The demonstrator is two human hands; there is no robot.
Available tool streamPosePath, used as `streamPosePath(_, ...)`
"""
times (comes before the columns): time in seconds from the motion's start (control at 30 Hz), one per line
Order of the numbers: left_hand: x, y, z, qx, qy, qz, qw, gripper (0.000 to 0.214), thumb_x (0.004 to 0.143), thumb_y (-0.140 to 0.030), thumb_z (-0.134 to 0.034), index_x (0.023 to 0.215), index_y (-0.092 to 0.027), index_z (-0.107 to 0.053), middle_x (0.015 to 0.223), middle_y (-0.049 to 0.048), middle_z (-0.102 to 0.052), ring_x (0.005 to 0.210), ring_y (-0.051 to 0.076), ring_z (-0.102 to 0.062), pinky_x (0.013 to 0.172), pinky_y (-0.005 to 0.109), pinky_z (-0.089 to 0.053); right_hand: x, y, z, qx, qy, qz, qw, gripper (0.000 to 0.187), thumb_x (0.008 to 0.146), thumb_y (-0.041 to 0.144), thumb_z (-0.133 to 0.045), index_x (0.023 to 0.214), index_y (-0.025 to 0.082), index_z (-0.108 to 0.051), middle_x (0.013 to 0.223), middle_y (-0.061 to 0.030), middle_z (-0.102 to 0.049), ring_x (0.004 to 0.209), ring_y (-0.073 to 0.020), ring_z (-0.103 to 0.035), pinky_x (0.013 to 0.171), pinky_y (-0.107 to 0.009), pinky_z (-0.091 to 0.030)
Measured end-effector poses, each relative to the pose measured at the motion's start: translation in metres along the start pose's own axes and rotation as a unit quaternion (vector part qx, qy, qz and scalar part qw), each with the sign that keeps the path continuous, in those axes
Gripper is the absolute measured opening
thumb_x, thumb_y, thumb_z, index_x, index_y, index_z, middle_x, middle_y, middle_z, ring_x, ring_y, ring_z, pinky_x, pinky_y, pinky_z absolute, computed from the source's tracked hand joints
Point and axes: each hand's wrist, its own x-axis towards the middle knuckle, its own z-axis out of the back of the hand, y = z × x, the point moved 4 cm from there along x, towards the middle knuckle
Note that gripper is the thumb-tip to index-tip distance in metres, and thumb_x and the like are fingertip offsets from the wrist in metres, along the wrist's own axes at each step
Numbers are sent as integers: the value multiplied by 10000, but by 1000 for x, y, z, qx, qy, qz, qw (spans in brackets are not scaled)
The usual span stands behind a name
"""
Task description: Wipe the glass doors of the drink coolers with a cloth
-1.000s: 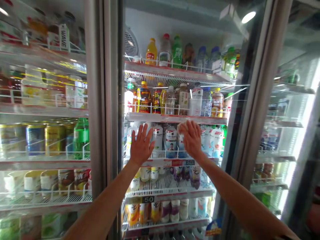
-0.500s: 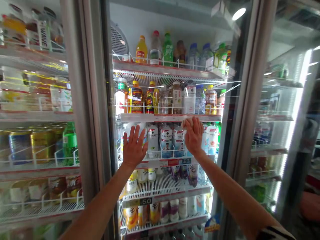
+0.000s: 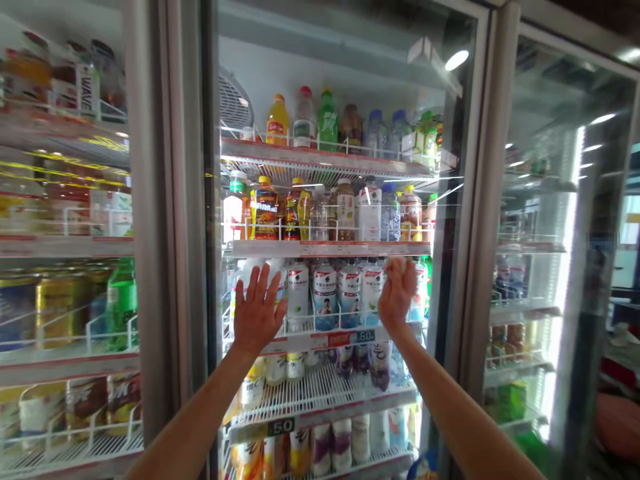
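Note:
My left hand [image 3: 257, 310] lies flat with fingers spread against the glass door [image 3: 345, 60] of a drinks fridge. Nothing is in it. Farther right, my right hand [image 3: 397, 297] is raised to the same glass, its fingers bent and smeared by motion. It presses a small pale wad, which looks like a cloth [image 3: 400, 265], partly hidden by the fingers. Behind the glass, white-labelled bottles [image 3: 325, 293] stand on the middle shelf between my hands.
Metal door frames [image 3: 173, 200] flank the glass. Through it show yellow and dark bottles [image 3: 266, 212] on an upper shelf, and a wire shelf [image 3: 285, 400] lower down. Cans [image 3: 60, 303] fill the left section. Another glass door [image 3: 560, 167] is at the right.
My right hand has moved right across the glass with the pale cloth. My left hand stays in place on the door. The view has turned slightly up and right.

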Motion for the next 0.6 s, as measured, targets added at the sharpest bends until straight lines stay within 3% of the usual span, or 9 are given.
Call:
streamPosePath(0.1,0,1,0,-2,0,-2,1000,674,864,-291,-506,1444,-229,-169,1474,106,-262,1389,217,-155,1141,442,-115,-14,50,-6,57,119,126,983,515,866,128,-392,1359,280,-394,1474,-62,-310,1375,-255,-235,1089,-522,-272)
streamPosePath(0.17,0,2,0,-4,0,-2,1000,678,864,-295,-509,1444,-236,-164,1476,101,-258,1389,215,-157,1141,440,-118,-20,56,-4,75,158,169,970,494,861,139,-405,1330,290,-432,1461,-47,-338,1374,-241,-240,1097,-505,-268)
streamPosePath(0.23,0,2,0,-4,3,-1,1000,676,865,-294,-505,1444,-237,-161,1476,101,-260,1388,213,-158,1140,441,-121,-13,34,2,59,126,139,980,484,868,143,-397,1329,286,-432,1451,-57,-352,1363,-235,-265,1085,-507,-286)
streamPosePath(0.33,-1,0,-1,-5,6,4,1000,667,866,-287,-496,1444,-227,-168,1472,109,-266,1388,217,-157,1140,446,-114,3,-10,8,21,18,17,999,477,887,148,-378,1352,251,-406,1446,-104,-345,1340,-251,-306,1043,-533,-327)
streamPosePath(0.37,-1,0,-1,-6,6,5,1000,663,866,-286,-494,1443,-224,-175,1471,110,-268,1387,219,-157,1141,447,-109,6,-14,7,13,-7,-15,1000,476,891,156,-375,1360,238,-397,1450,-119,-333,1338,-260,-306,1035,-540,-331)
streamPosePath(0.43,-1,0,-1,-9,5,7,1000,656,864,-283,-495,1441,-222,-189,1470,111,-271,1387,222,-159,1142,448,-105,5,1,2,12,-9,-22,1000,486,892,159,-369,1373,231,-378,1466,-125,-301,1355,-270,-273,1047,-548,-308)
streamPosePath(0.53,-1,0,0,-11,1,2,1000,662,858,-279,-505,1439,-222,-195,1471,111,-269,1388,222,-156,1141,449,-114,-9,55,-8,60,97,111,987,490,876,157,-382,1353,268,-406,1467,-71,-319,1375,-251,-236,1091,-517,-260)
streamPosePath(0.6,-1,1,0,-10,0,-1,1000,665,856,-280,-510,1439,-222,-195,1471,111,-270,1389,219,-152,1140,445,-120,-19,72,-8,83,156,186,967,469,864,159,-403,1313,284,-456,1448,-45,-360,1373,-236,-244,1104,-493,-248)
